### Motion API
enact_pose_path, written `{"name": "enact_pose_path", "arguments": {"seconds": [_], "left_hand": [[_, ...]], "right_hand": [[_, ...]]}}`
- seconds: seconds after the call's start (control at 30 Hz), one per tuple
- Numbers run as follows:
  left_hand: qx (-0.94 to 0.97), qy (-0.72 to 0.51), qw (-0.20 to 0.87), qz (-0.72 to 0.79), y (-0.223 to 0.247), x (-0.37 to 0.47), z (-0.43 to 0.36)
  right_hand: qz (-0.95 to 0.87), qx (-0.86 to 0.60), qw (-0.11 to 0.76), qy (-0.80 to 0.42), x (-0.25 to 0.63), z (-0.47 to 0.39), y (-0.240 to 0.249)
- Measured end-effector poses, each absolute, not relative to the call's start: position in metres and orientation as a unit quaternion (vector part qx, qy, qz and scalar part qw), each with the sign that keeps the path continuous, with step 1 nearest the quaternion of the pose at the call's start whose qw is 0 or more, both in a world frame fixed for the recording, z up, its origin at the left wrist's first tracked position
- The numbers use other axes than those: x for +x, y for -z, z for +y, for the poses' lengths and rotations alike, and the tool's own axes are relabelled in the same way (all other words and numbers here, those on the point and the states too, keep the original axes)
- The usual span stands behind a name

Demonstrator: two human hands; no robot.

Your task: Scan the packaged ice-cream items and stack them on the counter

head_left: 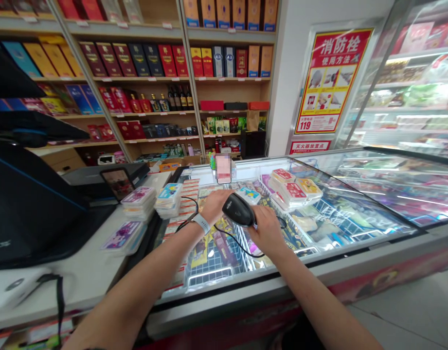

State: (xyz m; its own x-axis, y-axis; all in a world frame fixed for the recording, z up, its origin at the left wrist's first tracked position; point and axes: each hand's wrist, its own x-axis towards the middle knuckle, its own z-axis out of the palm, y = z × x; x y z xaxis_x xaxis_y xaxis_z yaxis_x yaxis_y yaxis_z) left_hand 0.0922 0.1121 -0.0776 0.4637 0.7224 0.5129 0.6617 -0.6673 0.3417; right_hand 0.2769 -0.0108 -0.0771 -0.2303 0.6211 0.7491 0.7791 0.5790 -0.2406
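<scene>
A black barcode scanner (239,210) is held above the glass top of a freezer, its cable looping below it. My right hand (267,229) is closed round the scanner's right end. On the scanner's left side, my left hand (217,206), with a pale band at the wrist, has its fingers curled; what they hold is partly hidden behind the scanner. Just beyond the scanner lies a blue-labelled pack (250,195). Stacks of flat packs with red and orange labels (295,190) rest on the glass to the right. A blue-labelled stack (169,199) stands left of my left hand.
Purple-labelled packs (123,236) lie on the left counter (88,277), near a leaning phone (117,183) and a black terminal (34,204). A small stand with a pink panel (224,170) is at the freezer's far edge. Shelves of boxes line the back wall.
</scene>
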Motion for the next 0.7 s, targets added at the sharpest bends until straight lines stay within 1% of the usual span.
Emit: {"name": "enact_pose_path", "arguments": {"seconds": [0.17, 0.33, 0.5, 0.7], "left_hand": [[0.790, -0.388, 0.103, 0.463, 0.076, 0.046, 0.090], [0.751, -0.436, 0.186, 0.459, 0.081, 0.012, 0.079], [0.709, -0.482, 0.240, 0.456, 0.082, 0.002, 0.074], [0.639, -0.539, 0.313, 0.450, 0.074, 0.011, 0.084]], "right_hand": [[-0.792, -0.431, 0.422, 0.095, 0.281, -0.016, 0.081], [-0.803, -0.422, 0.411, 0.091, 0.274, -0.016, 0.084], [-0.810, -0.428, 0.390, 0.093, 0.271, -0.014, 0.087], [-0.817, -0.423, 0.379, 0.102, 0.268, -0.010, 0.087]]}}
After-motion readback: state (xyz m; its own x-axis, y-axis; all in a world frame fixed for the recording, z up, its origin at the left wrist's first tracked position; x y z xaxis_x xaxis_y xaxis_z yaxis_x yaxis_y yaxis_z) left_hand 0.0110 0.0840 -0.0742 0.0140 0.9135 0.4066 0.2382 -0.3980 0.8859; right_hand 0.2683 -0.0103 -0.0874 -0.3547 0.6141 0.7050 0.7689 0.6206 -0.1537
